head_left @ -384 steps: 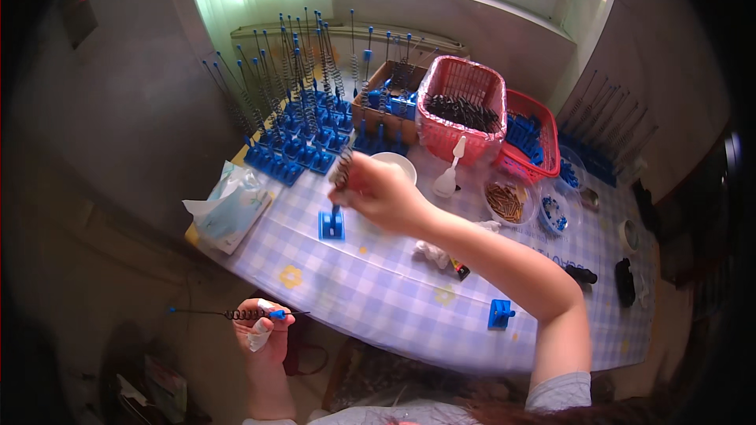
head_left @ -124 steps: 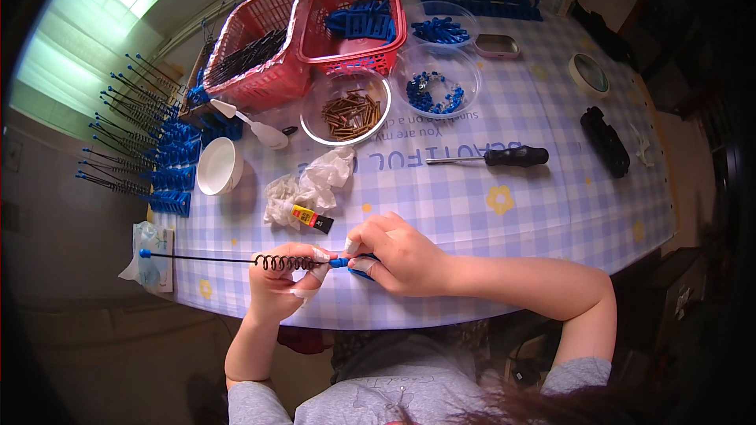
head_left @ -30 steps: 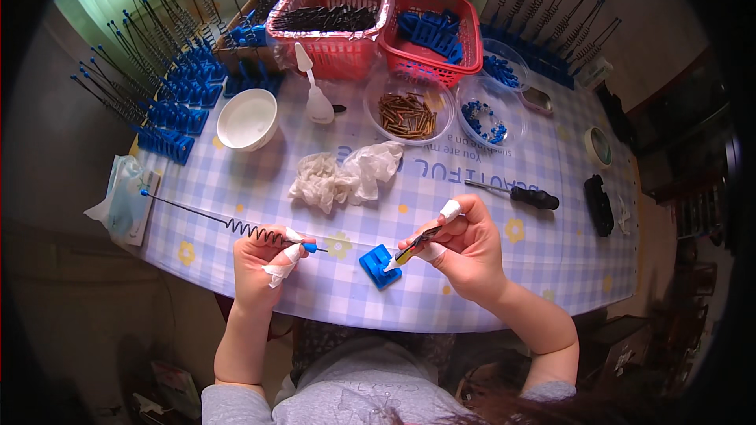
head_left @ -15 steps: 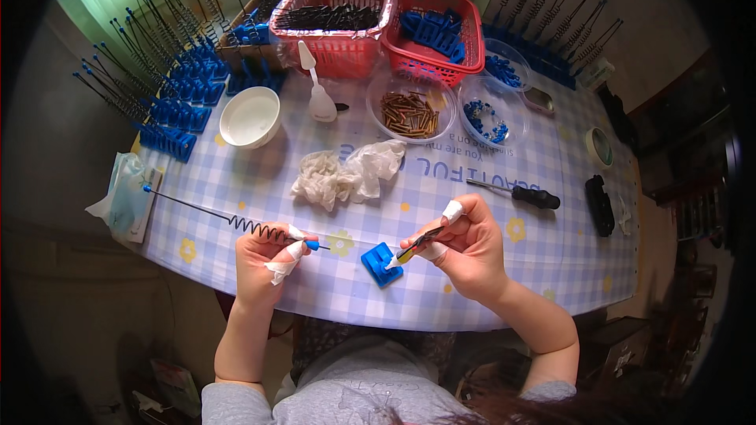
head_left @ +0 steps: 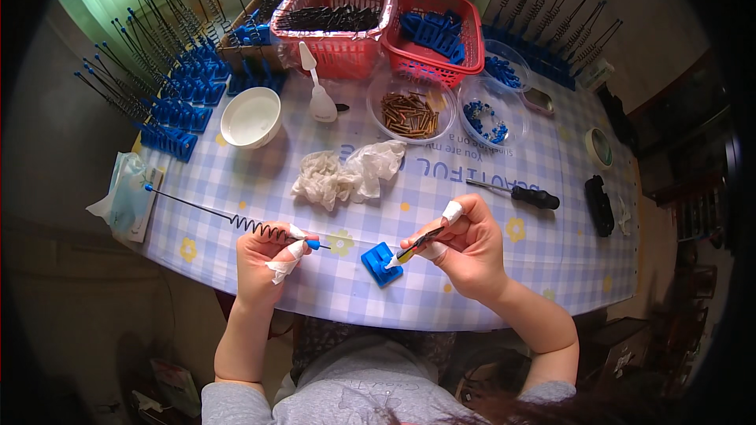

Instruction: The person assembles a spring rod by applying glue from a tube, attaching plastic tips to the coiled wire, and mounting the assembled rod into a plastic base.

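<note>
My left hand (head_left: 268, 256) grips a thin black rod with a coiled spring and blue end caps (head_left: 228, 218); the rod points left across the table's near edge. My right hand (head_left: 465, 248) pinches a small dark tool with a yellow band (head_left: 415, 244), its tip touching a small blue plastic block (head_left: 380, 263) that lies on the checked tablecloth (head_left: 260, 181) between my hands. Some fingertips on both hands are wrapped in white tape.
Crumpled white gloves (head_left: 346, 173) lie in the middle. Behind them stand a white bowl (head_left: 250, 116), a white spoon (head_left: 317, 94), two clear bowls with brass parts (head_left: 411, 114) and blue parts (head_left: 488, 116), two red baskets (head_left: 339, 8), many finished blue-based rods (head_left: 169, 79), a screwdriver (head_left: 516, 194).
Over the last second almost nothing moved. Earlier, both hands worked on the spring rod together; the right hand has since taken up the small tool at the blue block.
</note>
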`<state>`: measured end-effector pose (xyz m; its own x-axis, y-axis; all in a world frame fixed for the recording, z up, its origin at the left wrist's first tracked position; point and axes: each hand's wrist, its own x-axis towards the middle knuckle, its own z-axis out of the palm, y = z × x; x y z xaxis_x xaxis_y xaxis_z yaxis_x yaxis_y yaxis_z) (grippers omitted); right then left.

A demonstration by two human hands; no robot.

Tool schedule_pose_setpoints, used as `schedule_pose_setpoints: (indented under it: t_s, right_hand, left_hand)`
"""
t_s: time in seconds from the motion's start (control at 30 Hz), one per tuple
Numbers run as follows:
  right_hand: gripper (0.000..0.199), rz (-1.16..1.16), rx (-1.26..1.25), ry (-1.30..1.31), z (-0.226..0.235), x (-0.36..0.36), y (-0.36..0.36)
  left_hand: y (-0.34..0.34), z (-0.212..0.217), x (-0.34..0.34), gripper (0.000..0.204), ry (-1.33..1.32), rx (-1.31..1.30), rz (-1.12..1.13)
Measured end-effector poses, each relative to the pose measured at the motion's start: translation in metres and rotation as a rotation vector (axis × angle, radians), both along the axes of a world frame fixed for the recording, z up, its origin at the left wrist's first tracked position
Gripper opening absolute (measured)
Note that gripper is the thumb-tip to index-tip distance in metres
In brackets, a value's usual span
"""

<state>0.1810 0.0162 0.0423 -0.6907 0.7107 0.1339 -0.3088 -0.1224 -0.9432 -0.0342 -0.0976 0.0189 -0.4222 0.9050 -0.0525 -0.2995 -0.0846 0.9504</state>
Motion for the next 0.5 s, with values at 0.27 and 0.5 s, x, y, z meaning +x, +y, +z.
schedule_pose_setpoints:
  t_s: [0.27, 0.5]
  right_hand:
    - [0.031, 0.008, 0.061, -0.028, 0.002, 0.0008, -0.0009]
    - [0.032, 0.014, 0.087, -0.009, 0.0011, 0.0008, -0.0012]
  left_hand:
    - [-0.0002, -0.0016, -0.001, 0.007, 0.02, 0.014, -0.014]
    - [-0.0001, -0.0017, -0.0005, 0.008, 0.014, 0.007, -0.008]
